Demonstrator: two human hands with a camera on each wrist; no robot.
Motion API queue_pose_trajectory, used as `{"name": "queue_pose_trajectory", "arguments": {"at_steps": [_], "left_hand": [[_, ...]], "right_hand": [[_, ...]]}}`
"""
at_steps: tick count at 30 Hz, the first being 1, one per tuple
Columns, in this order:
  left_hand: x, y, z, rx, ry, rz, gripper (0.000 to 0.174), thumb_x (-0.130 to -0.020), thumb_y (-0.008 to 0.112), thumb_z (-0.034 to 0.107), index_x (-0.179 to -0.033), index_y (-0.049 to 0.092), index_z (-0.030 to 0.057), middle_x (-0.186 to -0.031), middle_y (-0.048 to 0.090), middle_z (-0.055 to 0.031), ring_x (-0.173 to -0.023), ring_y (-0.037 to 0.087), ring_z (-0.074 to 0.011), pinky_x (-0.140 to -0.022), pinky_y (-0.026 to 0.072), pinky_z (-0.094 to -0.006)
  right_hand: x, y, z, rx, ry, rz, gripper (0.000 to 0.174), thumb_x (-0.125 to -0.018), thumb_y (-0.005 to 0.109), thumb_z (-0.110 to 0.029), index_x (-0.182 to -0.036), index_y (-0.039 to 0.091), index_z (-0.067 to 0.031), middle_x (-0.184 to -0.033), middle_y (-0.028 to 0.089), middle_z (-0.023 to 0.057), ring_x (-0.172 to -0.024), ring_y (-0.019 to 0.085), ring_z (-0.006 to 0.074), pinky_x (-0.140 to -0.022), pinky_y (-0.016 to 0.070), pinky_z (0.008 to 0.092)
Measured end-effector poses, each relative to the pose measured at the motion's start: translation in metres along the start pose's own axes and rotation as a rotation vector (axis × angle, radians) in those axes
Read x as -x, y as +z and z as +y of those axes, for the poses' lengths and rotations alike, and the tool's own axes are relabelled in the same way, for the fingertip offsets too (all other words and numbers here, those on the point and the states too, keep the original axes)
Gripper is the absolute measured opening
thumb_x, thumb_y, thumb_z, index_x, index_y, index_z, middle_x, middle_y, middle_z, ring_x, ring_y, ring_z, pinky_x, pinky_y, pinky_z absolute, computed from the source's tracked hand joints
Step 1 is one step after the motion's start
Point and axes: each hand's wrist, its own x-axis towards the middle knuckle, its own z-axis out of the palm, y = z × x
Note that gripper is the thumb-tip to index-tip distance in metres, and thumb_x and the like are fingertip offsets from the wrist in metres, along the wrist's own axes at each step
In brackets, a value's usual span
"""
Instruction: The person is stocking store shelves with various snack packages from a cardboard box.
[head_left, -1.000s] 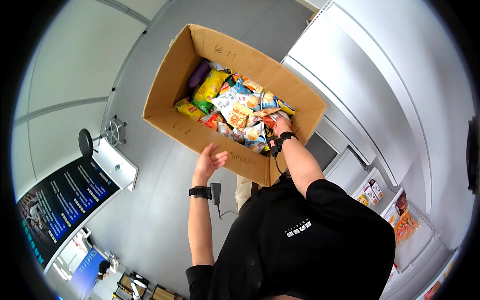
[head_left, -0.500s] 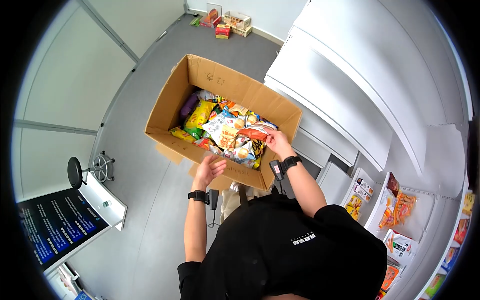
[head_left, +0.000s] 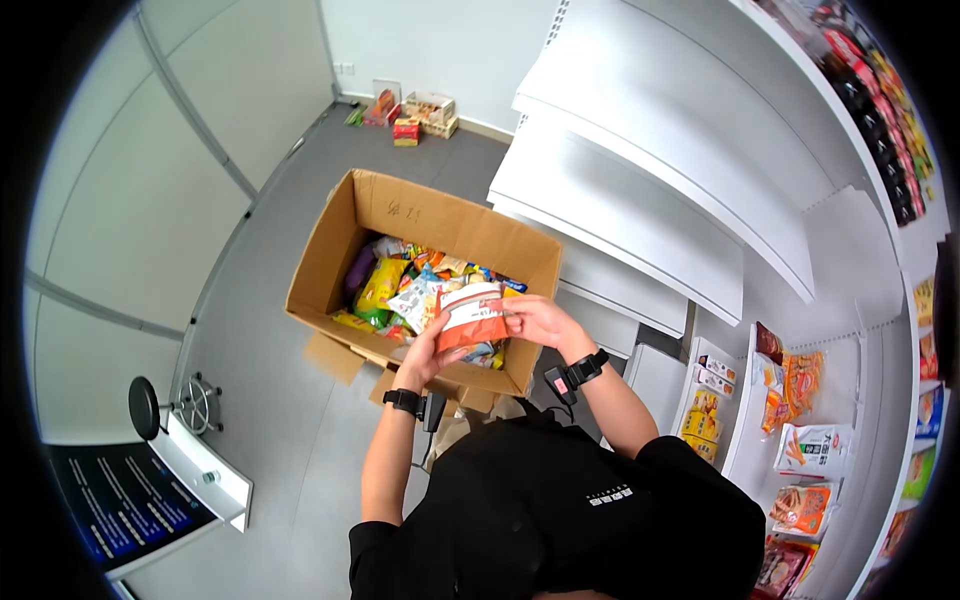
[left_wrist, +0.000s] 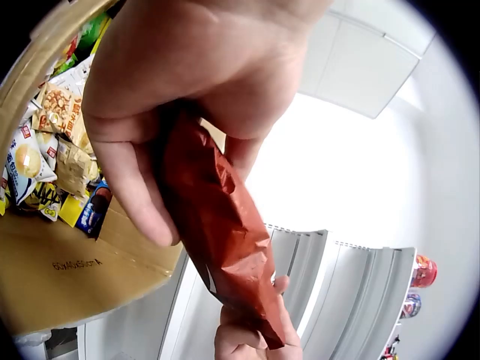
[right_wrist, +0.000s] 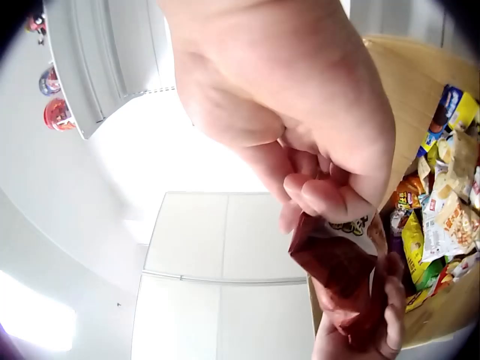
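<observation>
The red-and-white snack bag (head_left: pixel 472 318) is above the open carton (head_left: pixel 445 222), held between my left hand (head_left: pixel 425 360) and my right hand (head_left: pixel 543 322). Half a second ago only my right hand had it, over by the carton's right end; the left fingers were empty and spread. Now they grip one end, while my right fingers pinch the other. Below lie more packets (head_left: pixel 382 285).

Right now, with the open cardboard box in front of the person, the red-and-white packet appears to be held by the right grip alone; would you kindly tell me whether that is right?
Not quite: the left grip holds the red-and-white packet too, together with the right grip, as the head view shows.
</observation>
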Motion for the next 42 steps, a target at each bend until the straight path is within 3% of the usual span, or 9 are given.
{"name": "queue_pose_trajectory", "arguments": {"at_steps": [6,9,14,20,27,30,32,36,42], "left_hand": [[0.007,0.025,0.005,-0.090,0.126,0.016,0.040,-0.088,0.060,0.027,-0.120,0.052,0.0042,-0.101,0.066,-0.0069,-0.077,0.067,-0.0147,-0.052,0.0570,-0.0263],[0.014,0.035,0.012,-0.215,0.177,-0.117,0.041,-0.087,0.061,0.024,-0.122,0.051,0.0037,-0.104,0.065,-0.0075,-0.081,0.067,-0.0152,-0.055,0.0564,-0.0259],[0.011,0.051,0.012,-0.296,0.194,-0.229,0.042,-0.087,0.061,0.016,-0.123,0.049,-0.0021,-0.113,0.062,-0.0096,-0.102,0.060,-0.0176,-0.091,0.0466,-0.0306],[0.005,0.059,0.015,-0.306,0.252,-0.219,0.038,-0.087,0.064,0.020,-0.117,0.055,-0.0024,-0.108,0.064,-0.0090,-0.092,0.063,-0.0147,-0.081,0.0503,-0.0274],[-0.004,0.065,0.024,-0.464,0.430,-0.134,0.039,-0.082,0.066,0.006,-0.118,0.053,-0.0025,-0.101,0.063,-0.0079,-0.087,0.061,-0.0131,-0.074,0.0526,-0.0275],[-0.005,0.071,0.022,-0.561,0.552,-0.063,0.040,-0.080,0.066,0.001,-0.118,0.054,-0.0053,-0.104,0.062,-0.0092,-0.091,0.060,-0.0123,-0.077,0.0512,-0.0276],[-0.008,0.070,0.023,-0.915,0.845,-0.005,0.042,-0.073,0.067,-0.001,-0.114,0.059,0.0006,-0.107,0.062,-0.0084,-0.095,0.060,-0.0200,-0.081,0.0493,-0.0318],[0.003,0.089,0.029,-1.442,1.256,0.093,0.049,-0.064,0.069,-0.001,-0.112,0.063,0.0096,-0.112,0.061,-0.0077,-0.101,0.056,-0.0292,-0.087,0.0455,-0.0377],[-0.004,0.093,0.016,-1.654,1.406,0.156,0.044,-0.067,0.069,0.007,-0.110,0.064,0.0144,-0.118,0.058,-0.0035,-0.107,0.051,-0.0273,-0.088,0.0422,-0.0411]], "right_hand": [[0.041,-0.010,-0.012,0.231,-0.065,0.233,0.026,-0.090,0.057,-0.024,-0.101,0.060,0.0000,-0.089,0.059,0.0030,-0.077,0.055,0.0110,-0.070,0.0448,0.0251],[0.055,-0.015,-0.021,0.332,-0.114,0.360,0.028,-0.089,0.059,-0.030,-0.102,0.057,-0.0044,-0.099,0.059,0.0044,-0.087,0.057,0.0136,-0.075,0.0470,0.0279],[0.062,-0.007,-0.033,0.473,-0.091,0.279,0.042,-0.088,0.061,-0.035,-0.115,0.053,-0.0037,-0.107,0.059,0.0072,-0.097,0.058,0.0170,-0.082,0.0496,0.0346],[0.056,-0.010,-0.041,0.445,0.040,0.036,0.046,-0.088,0.063,-0.032,-0.118,0.053,0.0009,-0.108,0.059,0.0099,-0.097,0.059,0.0178,-0.081,0.0514,0.0349],[0.043,-0.024,-0.051,0.593,0.009,0.519,0.068,-0.081,0.066,-0.046,-0.124,0.043,0.0013,-0.113,0.055,0.0143,-0.098,0.059,0.0224,-0.079,0.0519,0.0353],[0.042,-0.019,-0.049,0.400,0.077,0.435,0.072,-0.083,0.060,-0.054,-0.125,0.041,0.0028,-0.114,0.054,0.0204,-0.091,0.062,0.0253,-0.076,0.0526,0.0346],[0.035,-0.014,-0.046,0.288,0.127,0.353,0.077,-0.083,0.054,-0.061,-0.125,0.040,0.0023,-0.112,0.054,0.0228,-0.087,0.064,0.0273,-0.077,0.0531,0.0354],[0.021,0.002,-0.046,0.022,0.192,0.205,0.066,-0.083,0.058,-0.058,-0.121,0.048,-0.0053,-0.111,0.058,0.0150,-0.095,0.062,0.0252,-0.079,0.0536,0.0355],[0.014,-0.003,-0.027,-0.037,0.085,0.249,0.035,-0.084,0.066,-0.029,-0.113,0.055,-0.0122,-0.107,0.060,0.0020,-0.098,0.058,0.0159,-0.079,0.0503,0.0329]]}}
